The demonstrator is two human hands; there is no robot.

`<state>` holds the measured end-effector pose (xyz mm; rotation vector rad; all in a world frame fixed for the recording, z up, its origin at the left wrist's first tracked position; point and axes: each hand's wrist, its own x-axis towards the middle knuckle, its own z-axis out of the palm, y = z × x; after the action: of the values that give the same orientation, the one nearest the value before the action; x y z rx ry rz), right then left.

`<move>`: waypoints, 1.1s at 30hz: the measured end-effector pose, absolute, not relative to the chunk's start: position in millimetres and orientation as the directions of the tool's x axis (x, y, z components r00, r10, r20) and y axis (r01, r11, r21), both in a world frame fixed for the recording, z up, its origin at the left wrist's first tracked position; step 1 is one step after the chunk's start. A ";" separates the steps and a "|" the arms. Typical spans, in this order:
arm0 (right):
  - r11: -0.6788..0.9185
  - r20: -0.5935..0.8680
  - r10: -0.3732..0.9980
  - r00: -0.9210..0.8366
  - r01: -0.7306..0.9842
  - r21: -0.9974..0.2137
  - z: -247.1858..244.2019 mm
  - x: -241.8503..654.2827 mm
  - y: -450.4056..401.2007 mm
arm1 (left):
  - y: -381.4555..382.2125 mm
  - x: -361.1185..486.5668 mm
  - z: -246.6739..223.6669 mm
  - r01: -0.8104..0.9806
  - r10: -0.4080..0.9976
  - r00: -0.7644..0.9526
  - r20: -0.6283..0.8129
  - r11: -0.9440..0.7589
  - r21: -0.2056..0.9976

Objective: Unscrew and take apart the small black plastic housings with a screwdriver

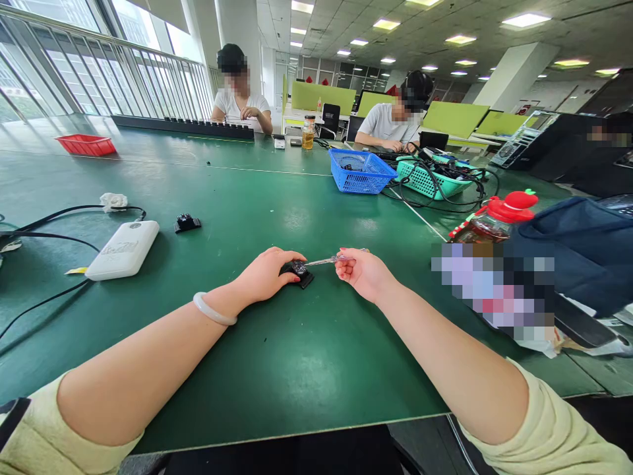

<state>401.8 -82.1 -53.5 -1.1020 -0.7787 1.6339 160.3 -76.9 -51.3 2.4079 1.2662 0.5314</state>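
My left hand (270,274) is closed around a small black plastic part (302,275), steadying it on the green table (297,369). Between the fingertips of my right hand (363,272) is a thin screwdriver (324,261) with a clear handle. Its metal tip points left and meets, or nearly meets, the top of the black part; actual contact is too small to make out. A similar black part (187,223) lies apart, farther to the left. My left palm hides some of the held part.
A white power bank (123,251) with black cables lies left. Ahead are a blue basket (362,173), a green basket (430,181) full of cables, and a red tray (86,145). A red-lidded bottle (494,218) and dark bag (583,244) stand right. Two people sit across the table.
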 end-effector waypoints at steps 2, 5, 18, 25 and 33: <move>-0.300 -0.274 0.954 -0.123 -0.354 -0.886 -53.5 401.2 -82.1 | -76.4 160.2 -52.0 0.692 0.829 0.535 0.165 -0.542 0.477; -0.295 -0.264 0.955 -0.135 -0.340 -0.893 -52.7 399.9 -83.1 | -75.9 159.9 -53.3 0.690 0.819 0.546 0.176 -0.559 0.460; 0.056 0.065 0.995 -0.078 -0.102 -0.993 -44.7 396.5 -91.7 | -78.2 161.0 -53.0 0.696 0.810 0.562 0.171 -0.574 0.431; 0.238 0.197 0.963 -0.185 0.235 -0.942 -44.2 390.6 -102.1 | -76.5 156.5 -52.4 0.659 0.771 0.611 0.177 -0.620 0.426; 0.406 0.402 0.913 -0.070 0.058 -0.912 -38.0 390.0 -106.0 | -74.5 157.0 -53.5 0.702 0.806 0.569 0.165 -0.580 0.414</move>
<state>390.0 -106.0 -38.0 -0.9166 -1.4710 0.8999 157.0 -74.5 -53.5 2.5016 1.2391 0.4888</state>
